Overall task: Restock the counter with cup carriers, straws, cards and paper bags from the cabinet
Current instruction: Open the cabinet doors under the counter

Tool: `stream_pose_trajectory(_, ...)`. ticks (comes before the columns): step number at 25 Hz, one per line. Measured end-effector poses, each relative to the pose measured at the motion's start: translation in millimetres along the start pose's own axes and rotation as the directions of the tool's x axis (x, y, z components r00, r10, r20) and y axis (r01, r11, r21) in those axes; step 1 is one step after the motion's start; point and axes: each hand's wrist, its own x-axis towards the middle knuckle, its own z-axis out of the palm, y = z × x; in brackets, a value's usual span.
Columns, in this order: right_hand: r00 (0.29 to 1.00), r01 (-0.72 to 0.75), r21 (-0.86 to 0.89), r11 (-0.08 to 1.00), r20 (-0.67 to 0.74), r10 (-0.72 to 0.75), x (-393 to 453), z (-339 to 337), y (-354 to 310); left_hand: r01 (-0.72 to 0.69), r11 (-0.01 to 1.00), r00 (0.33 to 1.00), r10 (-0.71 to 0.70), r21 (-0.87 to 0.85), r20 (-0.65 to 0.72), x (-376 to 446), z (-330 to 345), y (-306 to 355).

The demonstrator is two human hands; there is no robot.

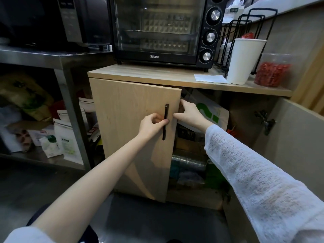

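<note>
A light wooden cabinet stands under the counter; its left door (129, 123) is slightly ajar and its right door (298, 142) is swung wide open. My left hand (151, 124) grips the black vertical handle (165, 120) of the left door. My right hand (188, 114) curls round the free edge of that same door. Inside, a white paper bag with green print (213, 113) leans at the top, above a cardboard box (189, 144), plastic-wrapped rolls (189, 162) and green packaging (214, 176).
A black Galanz toaster oven (161, 30) sits on the cabinet top (140, 74), beside a white paper cup (243, 62), a folded paper (211, 78), a tub of red bits (271, 71) and a black wire rack (245, 28). Left, a steel shelf (52, 55) holds pouches.
</note>
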Motion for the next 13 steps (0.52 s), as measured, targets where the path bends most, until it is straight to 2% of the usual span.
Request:
stream_pose_trajectory(3,0.999,0.025,0.029,0.999,0.021,-0.026,-20,-1,-13,0.010,1.000,1.000,-0.010,-0.003,-0.001,-17,-8,2)
stream_pose_trajectory(8,0.998,0.049,-0.057,0.997,0.053,-0.046,-49,4,-35,0.043,0.999,0.999,-0.043,-0.013,-0.021,-48,-25,3)
stream_pose_trajectory(13,0.991,0.081,-0.039,0.996,0.113,-0.077,-67,8,-53,0.057,0.998,0.997,-0.057,-0.017,-0.043,-79,-46,6)
